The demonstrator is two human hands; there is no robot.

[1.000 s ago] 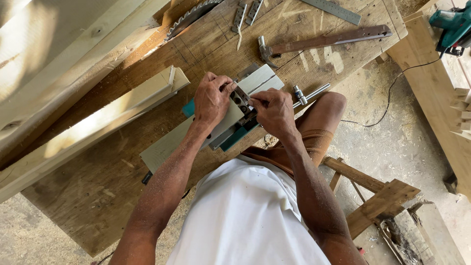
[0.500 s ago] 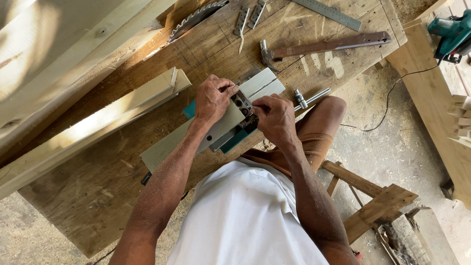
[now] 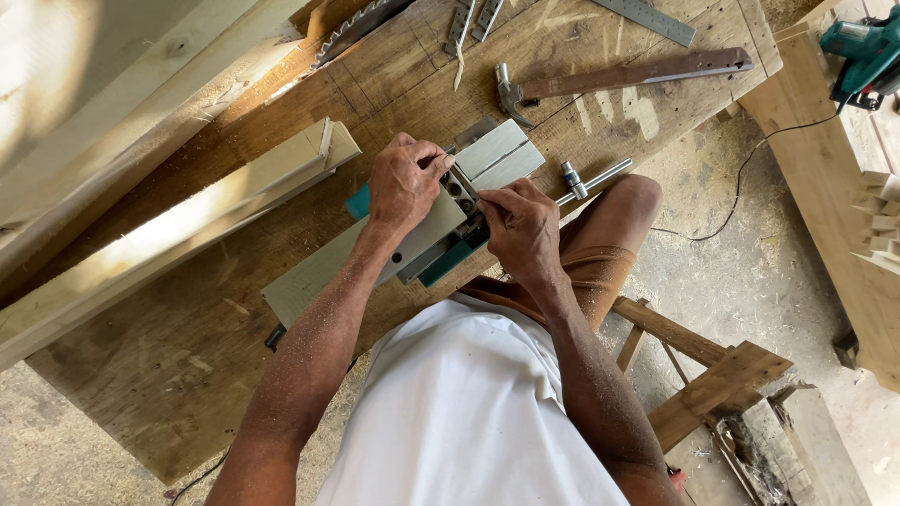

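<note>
A rough wooden bench [image 3: 234, 375] carries everything. Near its middle lies an upturned grey planer [image 3: 394, 248] with teal parts. Left of it a pale timber beam [image 3: 169, 234] runs across the top. At the far edge a circular saw blade [image 3: 361, 23] shows its teeth, with 2 metal brackets [image 3: 472, 23] to its right. Farther right lie a hammer [image 3: 619, 77] and a steel ruler [image 3: 647, 19]. A T-shaped wrench [image 3: 586, 180] rests at the bench's right edge, just beside the planer.

Planer [image 3: 412, 253] middle under hands [image 3: 405, 183]
</note>
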